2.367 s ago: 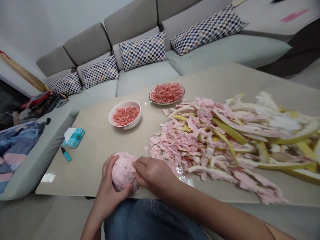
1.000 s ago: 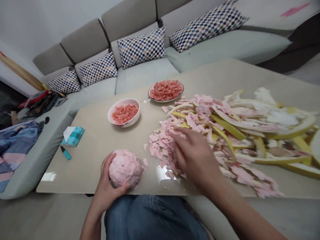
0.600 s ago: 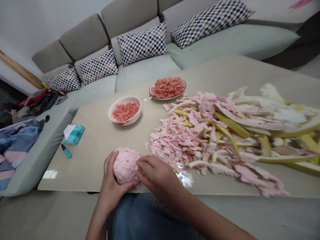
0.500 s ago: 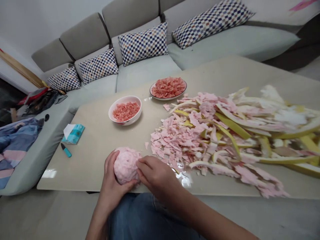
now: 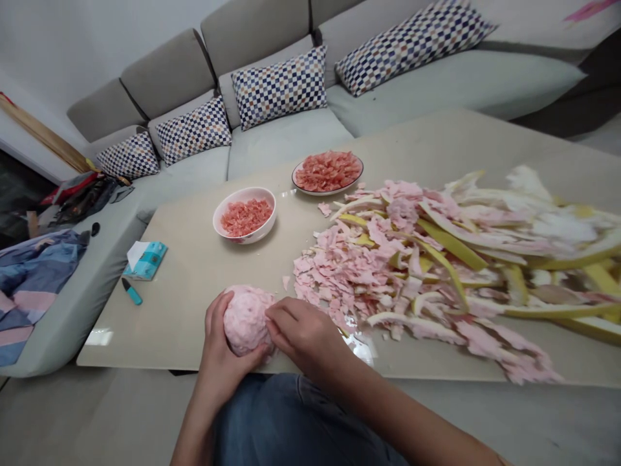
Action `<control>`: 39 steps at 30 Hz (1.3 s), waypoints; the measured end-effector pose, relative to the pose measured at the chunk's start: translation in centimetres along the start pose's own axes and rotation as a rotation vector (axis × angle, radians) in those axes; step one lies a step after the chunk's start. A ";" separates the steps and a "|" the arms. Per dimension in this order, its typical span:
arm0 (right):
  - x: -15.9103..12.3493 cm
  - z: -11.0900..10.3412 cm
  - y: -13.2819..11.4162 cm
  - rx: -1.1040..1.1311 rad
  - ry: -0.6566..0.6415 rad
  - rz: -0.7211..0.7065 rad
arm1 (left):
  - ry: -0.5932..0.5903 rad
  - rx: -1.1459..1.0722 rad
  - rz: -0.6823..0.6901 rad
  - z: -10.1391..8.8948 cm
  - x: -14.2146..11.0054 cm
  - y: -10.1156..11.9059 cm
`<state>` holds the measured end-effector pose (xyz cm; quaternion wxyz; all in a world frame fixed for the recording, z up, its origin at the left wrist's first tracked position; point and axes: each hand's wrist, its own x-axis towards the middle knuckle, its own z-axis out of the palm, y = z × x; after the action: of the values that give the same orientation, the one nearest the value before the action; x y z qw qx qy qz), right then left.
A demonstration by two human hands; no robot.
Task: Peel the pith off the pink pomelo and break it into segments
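Note:
A round pink peeled pomelo rests at the table's near edge. My left hand cups it from the left and below. My right hand pinches at its right side with thumb and fingers on the pink skin. Just right of my hands spreads a large heap of torn pink pith and yellow peel strips. A white bowl and a plate, both holding red fruit pieces, stand farther back.
A beige table carries everything. A teal tissue pack and a small teal-handled tool lie at its left. A grey sofa with checked cushions runs behind. Clothes lie on the sofa at far left.
A second ago my right hand was out over the peel heap; it came back to the pomelo and now pinches its right side. My left hand kept hold throughout.

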<state>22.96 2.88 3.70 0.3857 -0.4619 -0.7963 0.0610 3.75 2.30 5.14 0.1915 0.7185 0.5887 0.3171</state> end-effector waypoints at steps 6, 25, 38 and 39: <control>0.6 1.0 0.5 -0.070 0.030 -0.045 | 0.008 -0.007 -0.017 0.0 0.2 0.1; 3.3 -1.5 0.2 -0.147 -0.377 0.033 | -0.031 -0.012 0.031 -0.3 0.4 -0.3; 5.4 -2.9 0.3 -0.128 -0.560 0.088 | -0.064 -0.007 0.057 -0.7 0.6 -0.6; 5.6 -2.7 0.4 -0.127 -0.538 0.098 | -0.067 -0.012 0.060 -0.7 0.6 -0.7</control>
<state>23.50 6.84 8.47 0.1272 -0.4902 -0.8491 0.1500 2.84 3.01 5.38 0.2059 0.7449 0.5581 0.3021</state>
